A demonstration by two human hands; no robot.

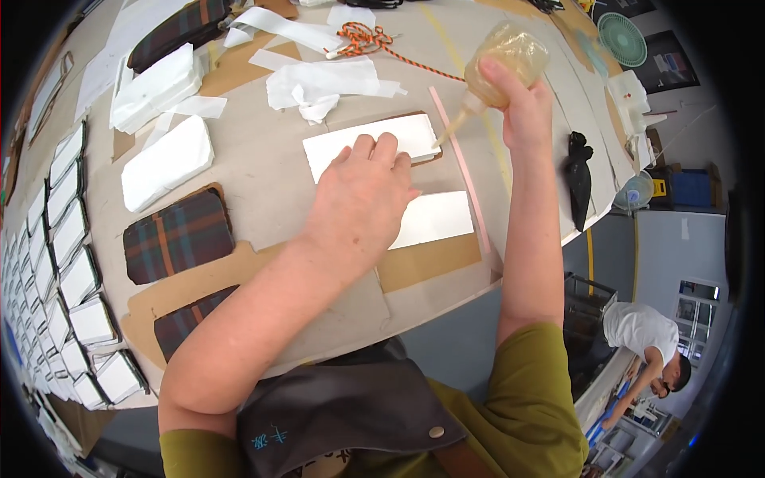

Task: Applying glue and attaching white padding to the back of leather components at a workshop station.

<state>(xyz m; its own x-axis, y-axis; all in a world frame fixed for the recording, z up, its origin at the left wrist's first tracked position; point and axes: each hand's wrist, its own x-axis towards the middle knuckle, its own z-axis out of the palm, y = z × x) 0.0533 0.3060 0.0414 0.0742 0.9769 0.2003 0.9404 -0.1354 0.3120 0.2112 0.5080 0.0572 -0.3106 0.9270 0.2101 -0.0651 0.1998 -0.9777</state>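
Note:
My right hand [526, 107] is wrapped round a clear squeeze bottle [514, 49] of pale amber liquid, tipped so its long thin nozzle [450, 131] points down-left. The nozzle's tip meets or hangs just over the right end of a white rectangular panel [418, 131]; I cannot tell which. A brown edge shows beneath that panel. Spread over the panel, my left hand [362, 191] presses down with bent fingers, its thumb apart and its fingertips partly hidden. Nearer me, a second white panel [438, 217] lies partly under the left hand, beside a brown board [430, 263].
Plaid fabric-covered panels [179, 235] and white stacks [159, 88] lie left. Many white pieces [72, 199] line the far left. Orange cord [362, 38] and white scraps [327, 80] lie beyond my hands. A black bag [578, 179] sits right; another person [645, 327] works beyond.

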